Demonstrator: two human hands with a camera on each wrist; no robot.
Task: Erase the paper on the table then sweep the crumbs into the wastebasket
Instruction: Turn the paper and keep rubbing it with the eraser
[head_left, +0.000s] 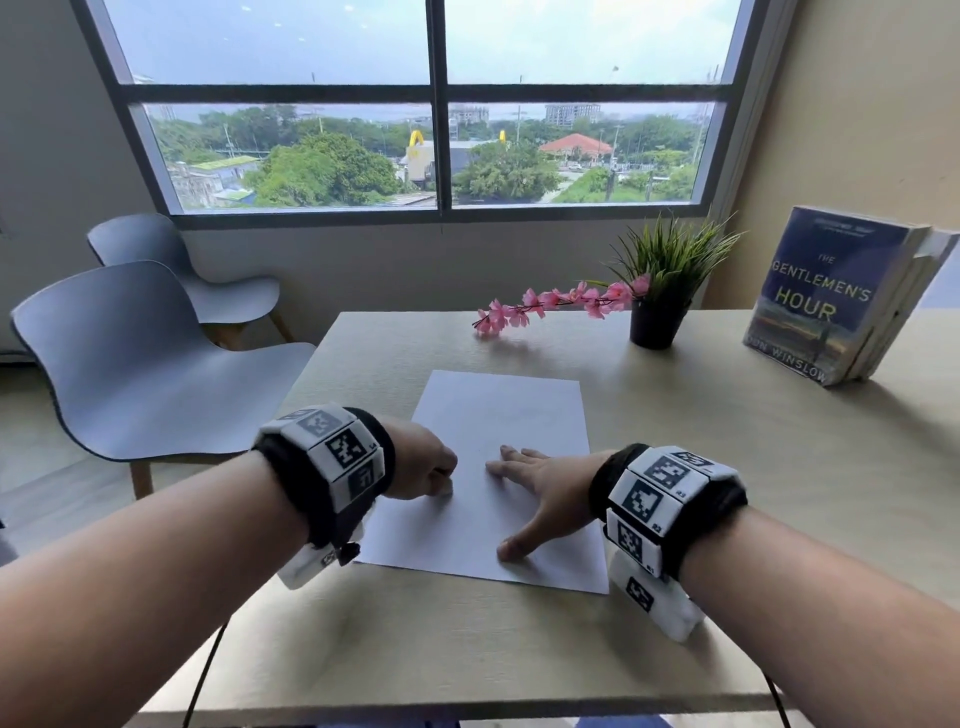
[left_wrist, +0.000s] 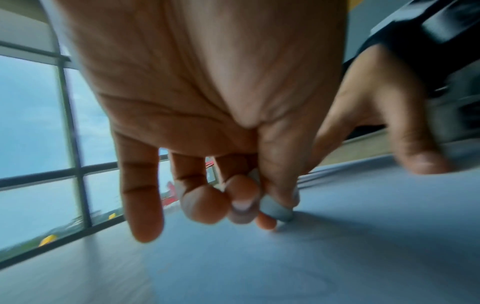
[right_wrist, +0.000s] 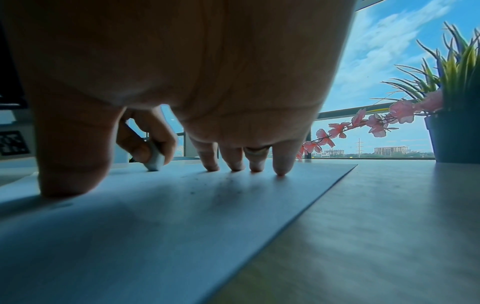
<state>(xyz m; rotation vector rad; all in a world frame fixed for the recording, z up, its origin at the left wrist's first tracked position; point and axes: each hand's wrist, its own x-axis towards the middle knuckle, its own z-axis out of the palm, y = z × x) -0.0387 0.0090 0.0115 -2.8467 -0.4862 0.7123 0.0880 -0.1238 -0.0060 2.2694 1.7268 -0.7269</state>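
Observation:
A white sheet of paper (head_left: 498, 415) lies on the light wood table (head_left: 727, 467) in front of me. My left hand (head_left: 423, 460) sits at the sheet's left edge and pinches a small pale eraser (left_wrist: 276, 208) between thumb and fingers, its tip down on the paper (left_wrist: 337, 246). The eraser (right_wrist: 155, 159) also shows past my right thumb in the right wrist view. My right hand (head_left: 540, 483) lies flat on the sheet, fingers (right_wrist: 257, 162) spread and pressing it down. Dark eraser crumbs (right_wrist: 207, 185) speckle the paper (right_wrist: 155, 226) near those fingertips. No wastebasket is in view.
A black pot with a green plant (head_left: 660, 291) and a pink flower sprig (head_left: 550, 304) stands at the table's back. Books (head_left: 841, 306) lean upright at the back right. Two grey chairs (head_left: 140, 358) stand left of the table, below a window.

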